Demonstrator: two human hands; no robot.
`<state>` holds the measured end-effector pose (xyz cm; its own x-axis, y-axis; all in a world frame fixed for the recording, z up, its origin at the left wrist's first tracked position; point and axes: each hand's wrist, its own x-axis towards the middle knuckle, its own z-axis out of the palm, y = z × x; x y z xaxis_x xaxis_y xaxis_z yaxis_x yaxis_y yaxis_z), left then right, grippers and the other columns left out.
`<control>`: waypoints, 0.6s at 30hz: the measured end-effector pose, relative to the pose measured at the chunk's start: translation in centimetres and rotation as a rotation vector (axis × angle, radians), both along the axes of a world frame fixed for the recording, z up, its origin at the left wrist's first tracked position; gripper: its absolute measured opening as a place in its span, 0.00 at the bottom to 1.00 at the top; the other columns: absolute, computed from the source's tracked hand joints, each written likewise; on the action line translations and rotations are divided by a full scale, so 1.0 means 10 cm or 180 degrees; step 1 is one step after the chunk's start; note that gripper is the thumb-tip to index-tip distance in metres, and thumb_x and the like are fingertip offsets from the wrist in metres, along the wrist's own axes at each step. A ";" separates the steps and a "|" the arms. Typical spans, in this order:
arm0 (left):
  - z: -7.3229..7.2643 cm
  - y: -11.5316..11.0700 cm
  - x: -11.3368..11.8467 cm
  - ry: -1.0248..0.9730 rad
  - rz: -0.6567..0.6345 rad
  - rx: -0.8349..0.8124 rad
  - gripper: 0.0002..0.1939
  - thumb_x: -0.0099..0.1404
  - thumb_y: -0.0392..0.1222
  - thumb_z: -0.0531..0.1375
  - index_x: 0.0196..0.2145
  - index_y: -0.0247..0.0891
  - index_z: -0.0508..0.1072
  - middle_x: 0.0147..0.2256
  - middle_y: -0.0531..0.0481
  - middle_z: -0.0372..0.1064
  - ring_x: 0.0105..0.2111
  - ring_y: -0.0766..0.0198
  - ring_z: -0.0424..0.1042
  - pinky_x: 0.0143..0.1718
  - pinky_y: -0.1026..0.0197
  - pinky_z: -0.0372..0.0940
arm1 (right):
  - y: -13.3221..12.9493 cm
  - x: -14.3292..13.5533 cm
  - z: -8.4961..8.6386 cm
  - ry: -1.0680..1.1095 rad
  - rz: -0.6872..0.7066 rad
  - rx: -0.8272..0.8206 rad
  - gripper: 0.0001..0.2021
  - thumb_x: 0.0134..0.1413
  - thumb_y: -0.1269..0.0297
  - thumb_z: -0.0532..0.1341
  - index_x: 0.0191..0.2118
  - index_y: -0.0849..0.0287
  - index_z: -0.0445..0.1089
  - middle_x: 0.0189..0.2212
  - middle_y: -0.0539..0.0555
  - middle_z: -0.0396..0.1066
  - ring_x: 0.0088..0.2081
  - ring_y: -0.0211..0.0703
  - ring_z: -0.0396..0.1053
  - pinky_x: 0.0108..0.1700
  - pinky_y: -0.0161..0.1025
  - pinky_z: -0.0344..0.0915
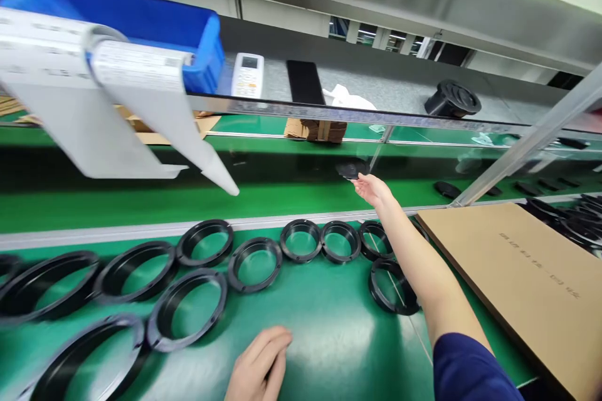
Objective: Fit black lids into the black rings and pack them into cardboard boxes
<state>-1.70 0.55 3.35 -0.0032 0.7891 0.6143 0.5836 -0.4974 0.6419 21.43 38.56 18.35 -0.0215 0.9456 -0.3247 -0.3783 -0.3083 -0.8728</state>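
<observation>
Right hand (371,188): holding black disc (352,168), beyond far edge of tabletop (324,307)
Left hand (259,363): near edge
Rings (254,245): mostly toward far edge

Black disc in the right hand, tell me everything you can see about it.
The black disc looks thin and roundish, perhaps plastic, with a dark face; blur hides finer parts. Seen at a low slant, it appears as a flattened oval. The fingers of the right hand pinch its near right edge. In the picture it shows below the shelf, against the green surface beyond the pale rail. Whether it touches anything besides the hand is unclear.
</observation>
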 end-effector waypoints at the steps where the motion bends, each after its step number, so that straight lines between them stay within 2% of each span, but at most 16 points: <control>1: 0.01 0.01 0.01 -0.0113 -0.0024 -0.0009 0.14 0.70 0.31 0.59 0.48 0.44 0.79 0.43 0.45 0.80 0.42 0.60 0.81 0.46 0.64 0.76 | -0.26 -0.16 0.03 0.0047 0.0319 0.0149 0.10 0.67 0.74 0.63 0.31 0.61 0.67 0.27 0.55 0.76 0.24 0.34 0.71 0.25 0.28 0.70; 3: 0.07 0.05 0.05 -0.0639 0.0045 -0.0145 0.15 0.70 0.32 0.61 0.52 0.45 0.77 0.44 0.45 0.79 0.43 0.60 0.81 0.48 0.61 0.76 | -0.84 -0.44 0.03 0.0196 0.1007 0.0475 0.09 0.63 0.71 0.68 0.32 0.60 0.67 0.28 0.53 0.77 0.25 0.34 0.72 0.26 0.28 0.71; 5: 0.19 0.08 0.07 -0.1523 0.0039 -0.0390 0.26 0.69 0.38 0.65 0.62 0.49 0.69 0.54 0.42 0.75 0.50 0.57 0.79 0.54 0.55 0.75 | -1.48 -0.66 -0.04 0.0416 0.1643 0.0685 0.12 0.56 0.66 0.73 0.35 0.59 0.69 0.29 0.51 0.78 0.25 0.34 0.72 0.26 0.27 0.71; 7: 0.37 0.09 0.03 -0.2496 -0.0116 -0.0468 0.45 0.62 0.43 0.72 0.71 0.56 0.56 0.69 0.40 0.58 0.63 0.51 0.69 0.61 0.49 0.70 | -2.10 -0.83 -0.16 0.0642 0.2091 0.0655 0.17 0.51 0.60 0.77 0.37 0.58 0.70 0.30 0.50 0.78 0.25 0.33 0.72 0.26 0.28 0.71; 8: 0.46 0.07 -0.01 -0.2908 -0.0200 -0.0443 0.52 0.59 0.45 0.74 0.72 0.59 0.50 0.73 0.42 0.50 0.67 0.49 0.64 0.63 0.47 0.68 | -2.39 -0.91 -0.22 0.0743 0.2264 0.0579 0.18 0.50 0.58 0.78 0.37 0.58 0.71 0.30 0.50 0.78 0.24 0.33 0.71 0.26 0.28 0.71; 9: 0.54 0.04 -0.06 -0.3239 -0.0283 -0.0453 0.58 0.55 0.46 0.76 0.73 0.61 0.47 0.74 0.43 0.46 0.68 0.48 0.62 0.63 0.46 0.67 | -2.67 -0.98 -0.29 0.0831 0.2403 0.0471 0.19 0.49 0.56 0.78 0.37 0.58 0.71 0.30 0.50 0.77 0.24 0.32 0.71 0.25 0.28 0.71; 10: 0.61 -0.01 -0.12 -0.3505 -0.0343 -0.0502 0.61 0.52 0.46 0.77 0.73 0.61 0.46 0.73 0.42 0.49 0.67 0.47 0.63 0.62 0.46 0.68 | -2.93 -1.04 -0.37 0.0913 0.2508 0.0345 0.19 0.49 0.55 0.78 0.37 0.59 0.71 0.29 0.49 0.77 0.23 0.32 0.70 0.25 0.28 0.70; 12: 0.68 -0.16 -0.25 -0.3866 -0.0461 -0.0777 0.64 0.47 0.45 0.78 0.73 0.57 0.48 0.65 0.41 0.63 0.56 0.49 0.74 0.53 0.47 0.74 | -3.36 -1.16 -0.50 0.1031 0.2654 0.0112 0.21 0.49 0.53 0.78 0.37 0.59 0.70 0.27 0.48 0.75 0.22 0.32 0.70 0.24 0.28 0.70; 13: 0.69 -0.25 -0.30 -0.3989 -0.0540 -0.0961 0.63 0.46 0.45 0.78 0.73 0.55 0.50 0.59 0.41 0.70 0.48 0.52 0.77 0.48 0.48 0.75 | -3.53 -1.20 -0.56 0.1033 0.2718 0.0032 0.21 0.49 0.50 0.77 0.37 0.59 0.71 0.27 0.49 0.75 0.22 0.33 0.70 0.24 0.28 0.70; 15: 0.67 -0.42 -0.39 -0.4201 -0.0699 -0.1213 0.60 0.45 0.47 0.77 0.72 0.52 0.55 0.50 0.43 0.76 0.38 0.55 0.78 0.40 0.48 0.76 | -3.76 -1.28 -0.65 0.0853 0.2784 -0.0010 0.25 0.50 0.42 0.74 0.37 0.60 0.71 0.28 0.52 0.76 0.23 0.35 0.71 0.24 0.30 0.71; 16: 0.64 -0.49 -0.41 -0.4318 -0.0760 -0.1247 0.57 0.46 0.50 0.76 0.70 0.50 0.58 0.48 0.44 0.77 0.37 0.54 0.78 0.40 0.47 0.75 | -3.83 -1.30 -0.69 0.0676 0.2740 0.0028 0.27 0.50 0.38 0.73 0.36 0.61 0.72 0.28 0.54 0.77 0.23 0.36 0.72 0.23 0.32 0.71; 18: 0.61 -0.60 -0.42 -0.4627 -0.0778 -0.1117 0.52 0.48 0.58 0.74 0.67 0.45 0.64 0.49 0.42 0.77 0.44 0.47 0.78 0.46 0.44 0.75 | -3.86 -1.32 -0.76 0.0219 0.2466 0.0223 0.31 0.49 0.32 0.70 0.33 0.60 0.71 0.25 0.54 0.76 0.23 0.39 0.72 0.23 0.33 0.70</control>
<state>-5.93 -5.41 9.50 -0.2745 0.9614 -0.0210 -0.7147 -0.1894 0.6733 8.27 0.00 10.74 -0.7021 0.6709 -0.2386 -0.1317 -0.4516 -0.8824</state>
